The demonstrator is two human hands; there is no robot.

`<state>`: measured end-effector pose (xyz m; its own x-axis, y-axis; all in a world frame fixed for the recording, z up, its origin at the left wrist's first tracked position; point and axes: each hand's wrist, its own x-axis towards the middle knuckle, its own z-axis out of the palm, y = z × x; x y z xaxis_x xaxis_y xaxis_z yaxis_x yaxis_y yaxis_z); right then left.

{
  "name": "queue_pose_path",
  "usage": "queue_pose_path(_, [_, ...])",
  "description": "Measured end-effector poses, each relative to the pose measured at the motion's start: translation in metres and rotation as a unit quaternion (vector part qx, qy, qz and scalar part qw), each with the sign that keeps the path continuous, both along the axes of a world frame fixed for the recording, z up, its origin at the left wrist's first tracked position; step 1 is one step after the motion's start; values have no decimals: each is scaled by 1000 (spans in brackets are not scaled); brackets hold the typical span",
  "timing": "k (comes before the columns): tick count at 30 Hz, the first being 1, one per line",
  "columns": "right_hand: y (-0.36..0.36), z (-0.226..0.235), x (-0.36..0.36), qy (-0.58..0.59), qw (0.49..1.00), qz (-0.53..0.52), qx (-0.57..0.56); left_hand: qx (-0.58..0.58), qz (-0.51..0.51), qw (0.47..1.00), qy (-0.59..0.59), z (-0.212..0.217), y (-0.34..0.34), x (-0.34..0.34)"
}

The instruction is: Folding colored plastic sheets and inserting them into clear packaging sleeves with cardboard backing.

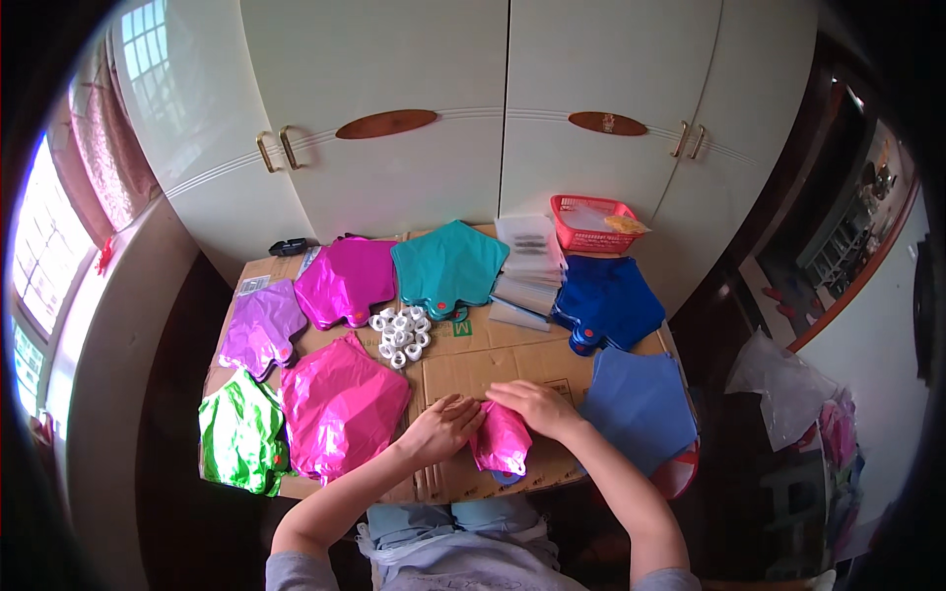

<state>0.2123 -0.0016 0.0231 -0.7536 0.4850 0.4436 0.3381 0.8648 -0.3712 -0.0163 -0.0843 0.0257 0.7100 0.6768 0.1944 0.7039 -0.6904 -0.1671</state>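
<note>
A folded pink foil balloon (pixel 503 439) lies on the cardboard near the table's front edge, directly before me. My left hand (pixel 445 429) rests flat at its upper left side, fingers stretched toward the right. From the other side my right hand (pixel 538 407) lies over its top edge, with fingers extended and pointing left. Both palms face down, and part of the balloon is hidden under them. Left of my left hand spreads a stack of larger pink foil balloons (pixel 345 414). White ribbon rolls (pixel 401 335) are heaped beyond my hands.
Foil stacks ring the cardboard-covered table: green (pixel 239 433), lilac (pixel 258 325), magenta (pixel 347 281), teal (pixel 450 266), dark blue (pixel 611 300), and a paler blue sheet (pixel 641 409). Clear plastic sleeves (pixel 529 266) lie near a red basket (pixel 596 242). White cabinets (pixel 384 59) stand behind.
</note>
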Motion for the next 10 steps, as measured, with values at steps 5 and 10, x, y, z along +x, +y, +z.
queue_pose_path(5, [9, -16, -2, -51, 983, 31, 175, -11, -4, 1000, -3, 4, -2, -2])
queue_pose_path(10, [5, -20, -3, -59, 982, 28, 180, -30, -5, 1000, 1, -2, -4, -5])
